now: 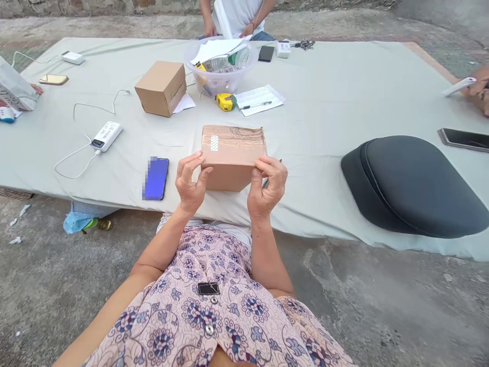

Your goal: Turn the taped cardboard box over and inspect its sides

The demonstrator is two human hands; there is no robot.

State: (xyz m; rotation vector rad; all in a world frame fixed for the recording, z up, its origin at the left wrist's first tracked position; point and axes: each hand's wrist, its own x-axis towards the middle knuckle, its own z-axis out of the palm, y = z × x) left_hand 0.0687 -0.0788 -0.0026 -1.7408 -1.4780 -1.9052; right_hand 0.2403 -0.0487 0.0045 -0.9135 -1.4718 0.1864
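Note:
A taped cardboard box [233,148] sits before me near the table's front edge, with a white patterned label on its top. My left hand [191,181] pinches its near left top corner, fingers on top and thumb at the front face. At the opposite near corner, my right hand [268,182] grips in the same way. A thin dark object shows partly behind my right hand; its kind is hidden. Left of the box lies a phone [156,178] with a blue screen.
Behind the box are a second cardboard box [161,88], a yellow tape measure [225,102], a paper sheet with a pen [260,100] and a filled plastic basin [221,80]. A black cushion [424,186] is at right, a white power bank [107,136] at left. Other people sit around the table.

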